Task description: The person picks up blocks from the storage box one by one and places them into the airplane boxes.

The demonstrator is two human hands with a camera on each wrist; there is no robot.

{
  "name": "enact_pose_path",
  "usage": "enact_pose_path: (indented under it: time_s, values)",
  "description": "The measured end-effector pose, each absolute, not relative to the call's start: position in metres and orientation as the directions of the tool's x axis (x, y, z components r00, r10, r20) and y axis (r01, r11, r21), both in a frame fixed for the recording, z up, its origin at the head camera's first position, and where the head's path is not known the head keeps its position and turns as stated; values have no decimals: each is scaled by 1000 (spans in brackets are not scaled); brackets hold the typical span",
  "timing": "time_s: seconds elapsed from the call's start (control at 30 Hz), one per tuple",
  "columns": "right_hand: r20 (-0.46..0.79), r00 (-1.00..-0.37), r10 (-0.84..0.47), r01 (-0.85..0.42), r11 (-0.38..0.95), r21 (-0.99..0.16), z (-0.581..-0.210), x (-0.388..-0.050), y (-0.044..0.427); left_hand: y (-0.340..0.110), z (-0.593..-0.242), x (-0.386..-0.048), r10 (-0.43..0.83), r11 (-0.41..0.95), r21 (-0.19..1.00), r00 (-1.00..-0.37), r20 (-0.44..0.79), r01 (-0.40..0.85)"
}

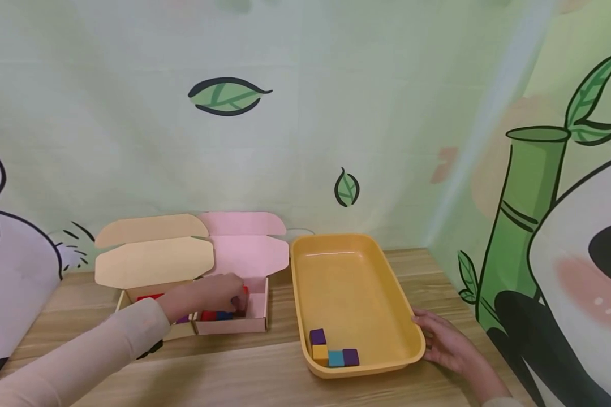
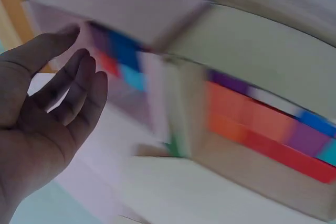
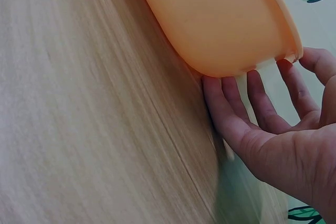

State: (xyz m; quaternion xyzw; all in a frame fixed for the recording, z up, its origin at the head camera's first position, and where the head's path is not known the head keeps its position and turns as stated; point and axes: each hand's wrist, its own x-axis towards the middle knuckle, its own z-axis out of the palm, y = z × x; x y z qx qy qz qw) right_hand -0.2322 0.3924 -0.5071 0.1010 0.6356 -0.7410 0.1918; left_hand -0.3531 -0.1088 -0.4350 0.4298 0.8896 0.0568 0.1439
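Observation:
My left hand (image 1: 229,291) reaches over the pink box (image 1: 257,311), its fingers loosely bent; in the left wrist view that hand (image 2: 58,82) shows nothing between thumb and fingers. Blocks in red, blue, light blue and purple (image 2: 125,51) sit inside the pink box. On the right, my right hand (image 1: 445,339) holds the near right corner of a yellow tray (image 1: 356,288). The right wrist view shows its fingertips against the tray's outer wall (image 3: 226,24) and the thumb at the rim. Purple, yellow and light blue blocks (image 1: 336,358) lie in the tray's near left corner.
A beige box (image 1: 180,330) adjoins the pink one on its left and holds several colored blocks (image 2: 262,114). Both lids (image 1: 155,263) stand raised behind. Everything rests on a wooden table (image 1: 224,362), with a printed cloth (image 1: 295,130) at the back.

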Motion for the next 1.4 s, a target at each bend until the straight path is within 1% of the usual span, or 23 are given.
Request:
enact_pose_path:
  time_s: [0.03, 0.1, 0.17, 0.27, 0.33, 0.37, 0.4, 0.47, 0.57, 0.6, 0.67, 0.73, 0.83, 0.9, 1.0, 1.1, 1.17, 1.23, 1.4]
  values:
    - [-393, -906, -159, 413, -120, -903, -508, -232, 393, -102, -433, -351, 791, 612, 229, -588, -170, 757]
    - [-392, -905, -164, 412, -122, -903, -509, -231, 393, -85, -432, -345, 827, 557, 229, -558, -67, 799]
    - [-389, -906, -166, 411, -126, -903, -511, -230, 393, -65, -432, -335, 860, 502, 169, -511, 9, 848]
    - [-385, -908, -167, 407, -130, -904, -512, -231, 393, -28, -432, -317, 891, 447, 112, -453, 35, 888]
    - [-382, -909, -165, 405, -135, -904, -511, -231, 394, -1, -430, -308, 901, 433, 98, -434, -13, 896]
    - [-380, -909, -168, 403, -135, -905, -511, -232, 395, 12, -429, -304, 906, 423, 113, -421, -44, 899]
    - [-379, -910, -169, 402, -135, -905, -510, -232, 395, 26, -428, -302, 918, 397, 119, -390, -77, 910]
    - [-377, -910, -172, 401, -139, -905, -509, -232, 397, 53, -430, -298, 941, 322, 97, -307, -145, 942]
    - [-376, -911, -171, 400, -140, -906, -509, -232, 397, 87, -436, -295, 955, 173, 39, -158, -250, 984]
    - [-376, -911, -173, 401, -144, -905, -509, -232, 397, 96, -440, -295, 952, 129, 22, -118, -282, 991]
    - [-371, -909, -188, 401, -152, -904, -509, -233, 396, 110, -445, -293, 940, 73, 16, -63, -336, 997]
    - [-366, -907, -207, 400, -158, -903, -510, -233, 395, 121, -449, -293, 925, 45, 41, -26, -379, 998]
    - [-361, -907, -217, 397, -157, -904, -511, -233, 395, 131, -452, -291, 917, 61, 100, -16, -398, 993]
    - [-363, -910, -199, 395, -158, -905, -511, -232, 398, 136, -453, -290, 918, 65, 108, -17, -397, 992]
    - [-364, -916, -172, 389, -150, -909, -509, -232, 398, 137, -450, -287, 917, 90, 90, -48, -396, 992]
    - [-353, -918, -181, 379, -136, -915, -508, -232, 397, 135, -445, -285, 924, 137, 91, -94, -372, 986]
    - [-350, -916, -195, 378, -129, -917, -507, -232, 396, 133, -440, -285, 942, 153, 99, -115, -316, 983]
    - [-350, -914, -205, 380, -132, -915, -508, -232, 395, 132, -432, -285, 965, 160, 138, -125, -230, 977]
    - [-367, -908, -202, 400, -158, -903, -508, -231, 395, 130, -408, -288, 994, 110, 175, -112, 2, 978]
